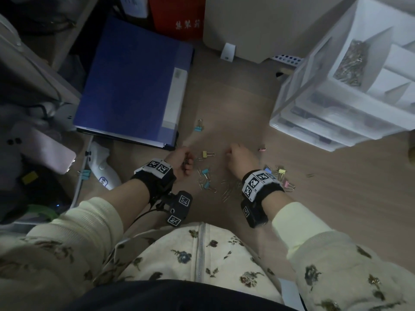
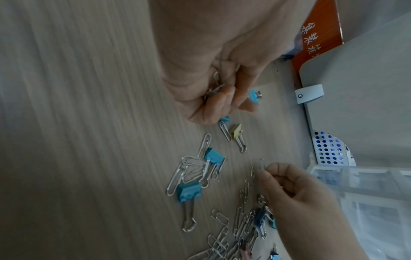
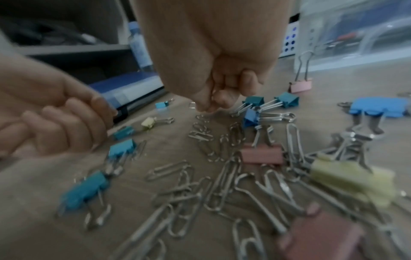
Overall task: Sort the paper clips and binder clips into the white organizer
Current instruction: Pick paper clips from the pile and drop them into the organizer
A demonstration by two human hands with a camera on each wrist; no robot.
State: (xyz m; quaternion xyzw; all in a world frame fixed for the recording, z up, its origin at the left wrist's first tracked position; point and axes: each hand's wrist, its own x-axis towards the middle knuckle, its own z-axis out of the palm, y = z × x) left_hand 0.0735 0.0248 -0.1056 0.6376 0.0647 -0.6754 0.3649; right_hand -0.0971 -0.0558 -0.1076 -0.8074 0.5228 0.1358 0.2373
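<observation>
Gathering stage: left hand [image 2: 213, 73] grips a bunch of paper clips [image 2: 214, 88]; right hand [image 2: 298, 197] pinches one more. Next likely: deposit into the white organizer [image 1: 350, 70].

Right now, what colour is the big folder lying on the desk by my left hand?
Dark blue. The folder shows best in the head view.

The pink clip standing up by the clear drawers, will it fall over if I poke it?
Probably. The pink clip stands on its narrow body with its wire handles up, so a nudge should tip it. It looks small and light, likely to slide on the smooth table. It looks stiff, not floppy.
</observation>
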